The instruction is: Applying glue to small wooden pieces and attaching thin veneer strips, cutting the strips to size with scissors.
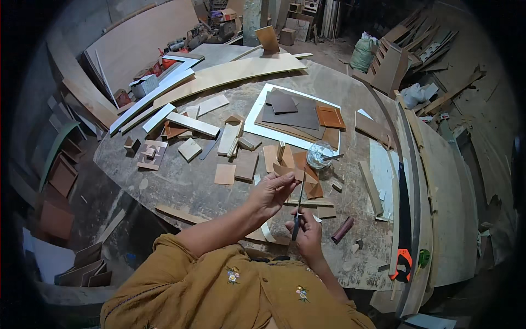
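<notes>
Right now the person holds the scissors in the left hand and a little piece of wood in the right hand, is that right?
Not quite: the hands are swapped. The head view shows the right hand holding the scissors, while the left hand pinches the little piece of wood over the workbench.

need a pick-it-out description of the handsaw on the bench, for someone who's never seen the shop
Start at the big round worktable and go to its right edge, where long curved boards run front to back. The handsaw lies lengthwise there, to the right of the person's right hand. Its long dark blade ends in the only bright orange handle there.
</notes>
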Action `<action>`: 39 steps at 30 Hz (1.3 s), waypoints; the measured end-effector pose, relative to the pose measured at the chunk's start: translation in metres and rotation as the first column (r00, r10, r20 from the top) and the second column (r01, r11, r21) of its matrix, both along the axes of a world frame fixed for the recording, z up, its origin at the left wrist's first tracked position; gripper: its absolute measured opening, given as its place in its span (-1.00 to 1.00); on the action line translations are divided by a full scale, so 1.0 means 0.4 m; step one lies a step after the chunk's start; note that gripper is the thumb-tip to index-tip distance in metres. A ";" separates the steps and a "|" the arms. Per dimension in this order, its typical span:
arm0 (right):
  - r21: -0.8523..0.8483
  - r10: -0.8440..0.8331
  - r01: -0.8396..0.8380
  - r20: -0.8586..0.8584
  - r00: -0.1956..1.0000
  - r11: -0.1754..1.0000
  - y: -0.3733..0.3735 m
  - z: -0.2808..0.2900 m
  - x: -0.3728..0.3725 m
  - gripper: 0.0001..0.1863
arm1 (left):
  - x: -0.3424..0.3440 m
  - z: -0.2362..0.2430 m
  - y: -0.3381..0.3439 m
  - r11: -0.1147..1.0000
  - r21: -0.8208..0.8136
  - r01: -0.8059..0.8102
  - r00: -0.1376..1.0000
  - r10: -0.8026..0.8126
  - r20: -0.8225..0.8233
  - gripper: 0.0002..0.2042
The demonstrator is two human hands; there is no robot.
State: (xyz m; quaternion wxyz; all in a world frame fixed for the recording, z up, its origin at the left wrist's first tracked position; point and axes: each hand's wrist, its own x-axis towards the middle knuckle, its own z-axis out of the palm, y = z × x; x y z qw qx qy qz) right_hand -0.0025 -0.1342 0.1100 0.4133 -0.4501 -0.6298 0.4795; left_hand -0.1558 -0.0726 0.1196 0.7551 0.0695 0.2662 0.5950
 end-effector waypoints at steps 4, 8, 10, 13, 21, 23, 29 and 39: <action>-0.019 -0.004 0.003 -0.049 0.999 1.000 -0.004 -0.014 0.001 -0.76 | 0.004 -0.002 0.001 1.000 -0.011 0.012 1.000 -0.011 0.021 -0.89; -0.032 0.001 -0.004 -0.088 0.996 0.999 -0.004 -0.029 0.007 -0.75 | 0.005 -0.015 0.003 0.999 0.022 0.023 1.000 -0.023 0.009 -0.90; -0.024 -0.004 0.001 -0.107 0.994 1.000 -0.002 -0.041 0.011 -0.75 | 0.006 -0.012 0.002 0.999 0.027 0.025 1.000 -0.025 0.005 -0.91; -0.010 -0.007 0.006 -0.083 0.997 1.000 -0.004 -0.031 0.012 -0.75 | 0.007 -0.014 0.001 1.000 0.012 0.021 1.000 -0.021 0.014 -0.93; -0.035 0.002 -0.006 -0.107 0.994 0.999 -0.008 -0.024 0.010 -0.75 | 0.012 -0.009 -0.005 0.999 0.020 0.040 0.997 -0.038 -0.060 -0.91; -0.030 -0.010 0.008 -0.082 0.997 1.000 -0.005 -0.020 0.012 -0.75 | 0.014 -0.022 -0.011 0.998 0.010 0.058 0.995 -0.057 -0.087 -0.91; -0.039 -0.041 0.040 -0.038 0.998 0.998 -0.009 -0.055 0.023 -0.78 | 0.022 -0.020 -0.022 0.997 -0.016 0.074 0.990 -0.075 -0.119 -0.92; -0.193 -0.092 0.051 -0.211 0.973 0.980 -0.056 -0.132 0.038 -0.74 | 0.053 -0.071 -0.046 0.989 -0.053 0.136 0.978 -0.142 -0.150 -0.93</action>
